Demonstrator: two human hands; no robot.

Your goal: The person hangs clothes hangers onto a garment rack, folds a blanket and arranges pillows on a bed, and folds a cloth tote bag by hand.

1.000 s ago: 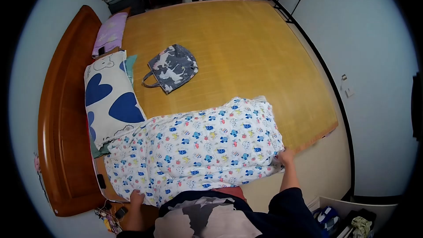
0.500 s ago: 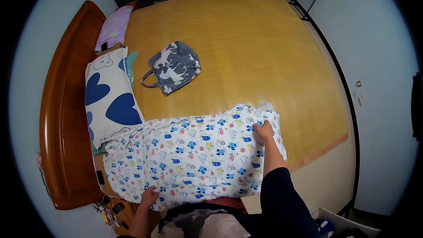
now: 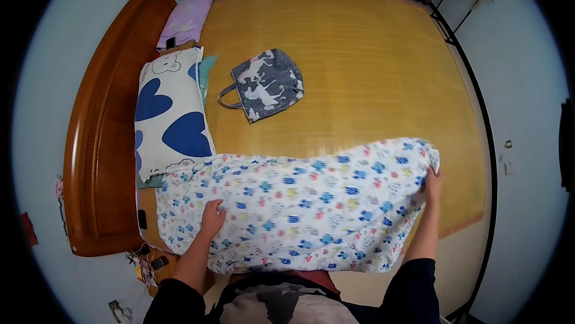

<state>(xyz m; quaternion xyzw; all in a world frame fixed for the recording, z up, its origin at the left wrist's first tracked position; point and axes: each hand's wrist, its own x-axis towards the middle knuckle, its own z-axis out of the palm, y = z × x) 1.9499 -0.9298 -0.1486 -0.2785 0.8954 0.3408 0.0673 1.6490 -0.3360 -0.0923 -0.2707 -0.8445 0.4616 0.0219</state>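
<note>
A white blanket (image 3: 311, 204) with small blue, red and yellow prints is spread along the near side of the bed. Its left end lies by the heart-print pillow. My right hand (image 3: 433, 187) is closed on the blanket's far right corner, where the cloth bunches and rises a little. My left hand (image 3: 212, 218) is over the left part of the blanket, with curled fingers that seem to pinch a small fold of it. The blanket's near edge hangs close to my body.
A grey unicorn-print bag (image 3: 269, 87) lies on the tan bed mat (image 3: 371, 72). The heart-print pillow (image 3: 173, 114) and a purple pillow (image 3: 188, 18) rest by the wooden headboard (image 3: 102, 144). A dark phone (image 3: 142, 219) and cables sit at lower left. Clothes hang beyond the bed.
My right hand has moved right, drawing the blanket's corner with it, so the cloth stretches wider. My left hand has moved up from the near edge. The view has shifted.
</note>
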